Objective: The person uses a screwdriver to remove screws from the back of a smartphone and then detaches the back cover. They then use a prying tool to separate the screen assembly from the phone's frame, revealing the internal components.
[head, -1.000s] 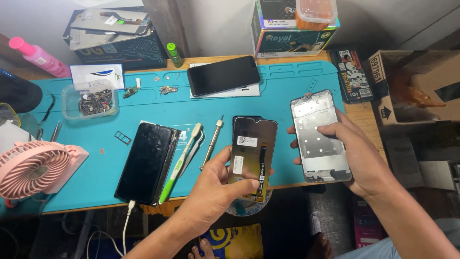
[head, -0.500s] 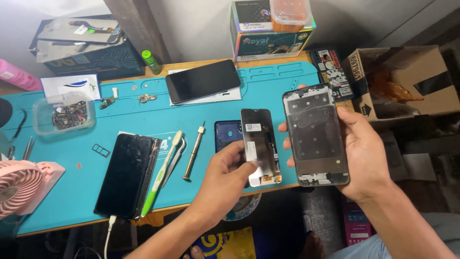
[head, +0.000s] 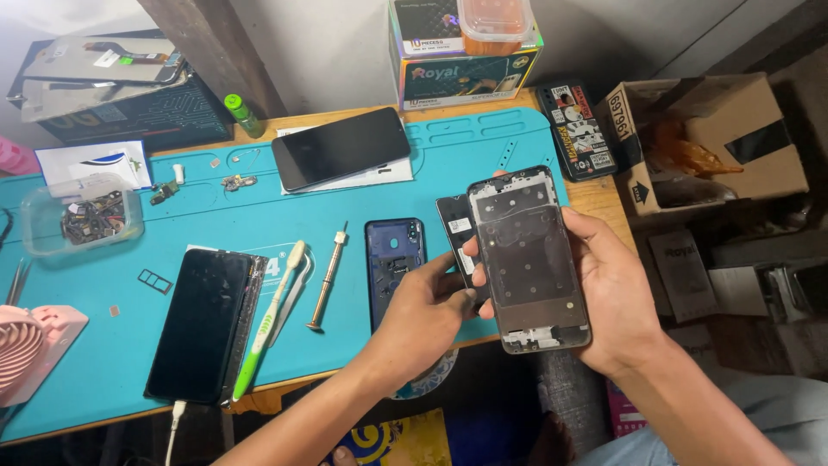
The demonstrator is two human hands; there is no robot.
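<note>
Teal mat covers the bench [head: 483,142]. Since a moment ago, the phone frame [head: 530,259] has been brought over the black panel [head: 454,233] at the front right edge; alignment is judged underway. Right hand [head: 617,289] fingers are clamped on the frame, left hand [head: 423,315] fingers on the panel, mostly hidden.

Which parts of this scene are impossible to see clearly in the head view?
- Black panel: mostly hidden behind the phone frame in the right hand.
- Left hand: its fingers grip the panel's edge, covering it.
- Pink fan: cut off by the left edge.
- Parts in the clear box: too small to identify.
</note>
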